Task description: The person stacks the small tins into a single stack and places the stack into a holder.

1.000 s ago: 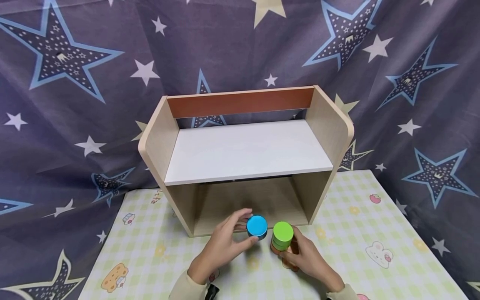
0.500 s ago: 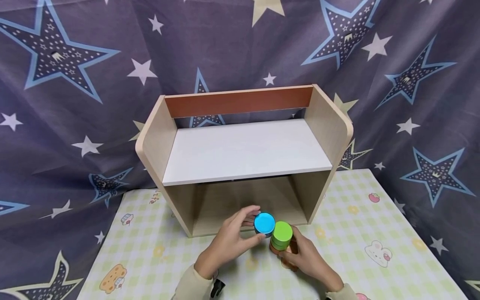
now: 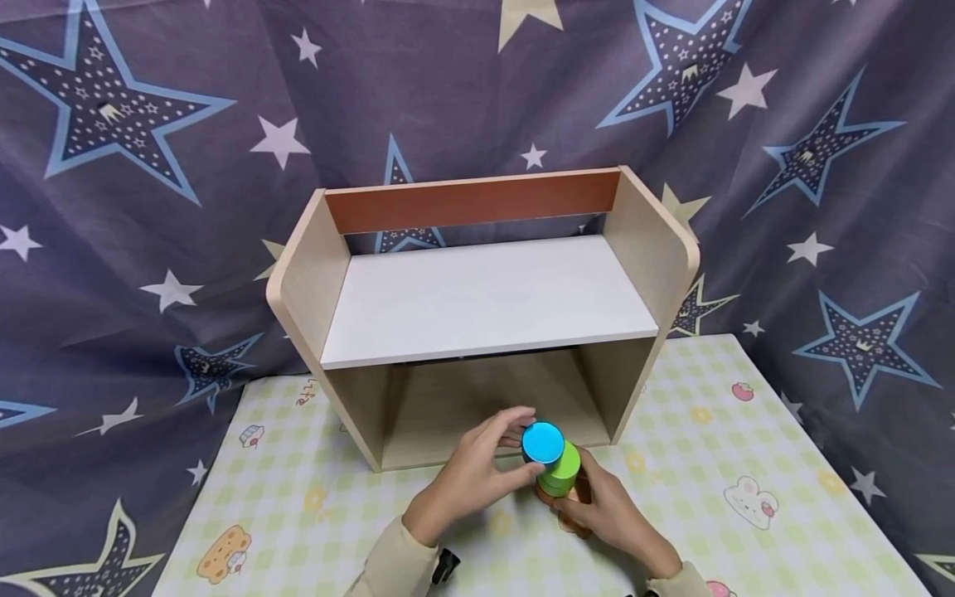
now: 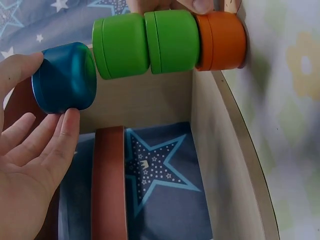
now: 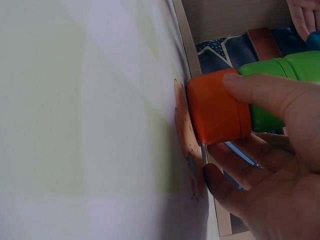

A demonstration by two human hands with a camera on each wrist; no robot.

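My left hand [image 3: 485, 464] pinches a blue cylinder [image 4: 65, 77] between thumb and fingertips. The cylinder hovers slightly tilted over a stack, with a narrow gap beneath it in the left wrist view. That stack stands on the table: an orange cylinder [image 5: 220, 106] at the bottom, then a lower green cylinder [image 4: 172, 41] and an upper green cylinder [image 4: 121, 45]. Each stacked one has a seam round its side. My right hand [image 3: 615, 506] holds the orange cylinder, thumb on one side and fingers on the other. From the head, blue partly covers the top green one.
Right behind the hands stands a wooden shelf unit [image 3: 488, 303] with a white upper board and an open lower compartment. A green-checked cloth [image 3: 746, 439] with printed cartoons covers the table. A dark star-patterned curtain [image 3: 462, 91] hangs behind.
My left hand has carried the blue cylinder rightward, from beside the stack to above it. The right hand has stayed at the base of the stack.
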